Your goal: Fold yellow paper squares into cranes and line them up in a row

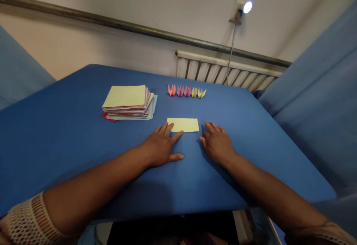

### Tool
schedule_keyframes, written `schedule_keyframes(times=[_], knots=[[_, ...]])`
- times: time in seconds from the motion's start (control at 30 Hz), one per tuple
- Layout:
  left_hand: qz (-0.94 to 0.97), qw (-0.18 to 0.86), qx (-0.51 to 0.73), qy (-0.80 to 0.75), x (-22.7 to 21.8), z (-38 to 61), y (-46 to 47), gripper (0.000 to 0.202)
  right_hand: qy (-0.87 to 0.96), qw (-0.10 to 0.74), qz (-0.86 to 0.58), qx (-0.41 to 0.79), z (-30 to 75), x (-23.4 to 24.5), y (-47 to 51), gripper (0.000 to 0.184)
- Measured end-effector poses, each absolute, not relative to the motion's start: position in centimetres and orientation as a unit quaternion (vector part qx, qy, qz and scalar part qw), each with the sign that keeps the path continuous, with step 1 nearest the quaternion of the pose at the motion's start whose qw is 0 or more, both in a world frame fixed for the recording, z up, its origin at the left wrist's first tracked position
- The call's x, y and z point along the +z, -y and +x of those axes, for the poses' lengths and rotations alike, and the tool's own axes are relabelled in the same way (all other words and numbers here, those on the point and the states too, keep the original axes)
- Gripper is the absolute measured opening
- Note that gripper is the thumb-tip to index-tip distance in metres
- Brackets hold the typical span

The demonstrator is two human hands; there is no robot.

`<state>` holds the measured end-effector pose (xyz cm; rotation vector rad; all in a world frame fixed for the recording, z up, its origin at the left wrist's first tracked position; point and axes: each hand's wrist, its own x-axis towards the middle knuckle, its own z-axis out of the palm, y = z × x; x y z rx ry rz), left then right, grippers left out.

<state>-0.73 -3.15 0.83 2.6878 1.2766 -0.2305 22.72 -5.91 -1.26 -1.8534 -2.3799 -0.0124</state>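
Observation:
A pale yellow rectangle of paper point(185, 125), which looks folded, lies flat on the blue table point(83, 140) in front of me. My left hand point(161, 144) rests at its left end, fingers spread, with fingertips touching the left side and the near edge. To the right of the paper, a little apart from it, my right hand point(219, 142) is held low over the table with fingers stretched out and nothing in them. Beyond the paper stands a row of several small folded paper cranes point(187, 91) in orange, pink and yellow.
A thick stack of coloured paper point(125, 96) sits at the back left, a yellow sheet on top. Behind the table run a metal pipe point(139, 31) and a white radiator point(217, 64). A lit lamp point(247, 7) is on the wall socket. Blue curtains point(320, 77) hang on both sides.

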Motion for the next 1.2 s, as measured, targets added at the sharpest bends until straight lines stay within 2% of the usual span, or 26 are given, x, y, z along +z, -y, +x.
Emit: schedule_keyframes(times=[0.2,0.47,0.6,0.77,0.87,0.97,1.1,1.2], knots=[[0.903,0.069,-0.043,-0.422,0.5,-0.9,3.2,0.095,0.836,0.129,-0.527,0.085,18.6,-1.2,2.4,0.045],[0.875,0.020,-0.004,-0.484,0.3,-2.0,2.3,0.099,0.795,0.214,-0.557,0.110,19.1,-4.2,0.2,0.032],[0.874,0.000,0.084,-0.478,-0.9,-0.1,1.0,0.090,0.781,0.192,-0.584,0.111,18.2,-3.9,0.5,0.039],[0.910,0.075,0.018,-0.408,-2.0,1.1,0.2,0.091,0.759,0.152,-0.623,0.113,18.3,-3.3,0.4,0.047],[0.895,0.060,0.003,-0.441,-2.1,0.2,0.0,0.097,0.741,0.150,-0.645,0.114,20.1,-3.4,-0.3,0.063],[0.865,0.043,0.005,-0.500,-1.9,-0.7,-0.2,0.099,0.733,0.171,-0.646,0.127,21.5,-3.8,-1.2,0.062],[0.878,0.049,0.085,-0.468,-1.5,-0.8,-0.3,0.078,0.721,0.204,-0.647,0.139,21.8,-4.3,-1.8,0.052],[0.911,0.105,0.145,-0.372,-1.3,-0.6,-0.2,0.057,0.709,0.217,-0.656,0.137,21.6,-4.4,-1.8,0.059]])
